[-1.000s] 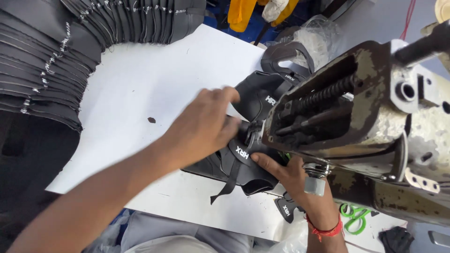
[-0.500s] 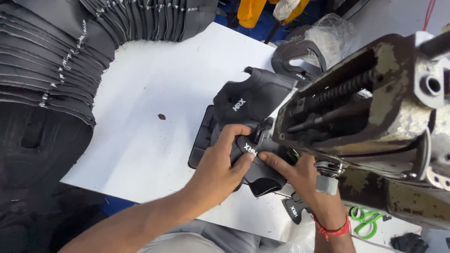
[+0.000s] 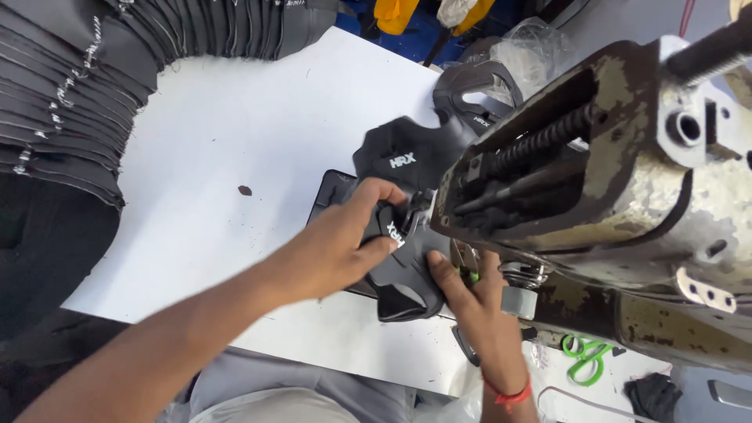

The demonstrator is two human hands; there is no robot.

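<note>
Your left hand (image 3: 345,247) curls over black shoe-upper panel (image 3: 403,270), fingers closed, pinching it flat under sewing machine head (image 3: 595,180) (needle hidden). Right hand (image 3: 478,301) presses near edge, fingers spread, steadying feed. Panel stack (image 3: 63,117) waits far left.

The tabletop (image 3: 235,133) is plain white, with one small dark speck (image 3: 245,190) on it. The shaped piece (image 3: 403,266) under both hands is black with small white lettering, and the piece (image 3: 407,153) just beyond it is the same. Far left, the fanned stack of pieces (image 3: 70,94) is black with pale stitch marks along the edges. The sewing machine (image 3: 619,180) at right is cream, heavily mottled with dark brown. The scissors (image 3: 583,359) near right have bright green handles. A red thread band (image 3: 507,392) circles the right wrist.
</note>
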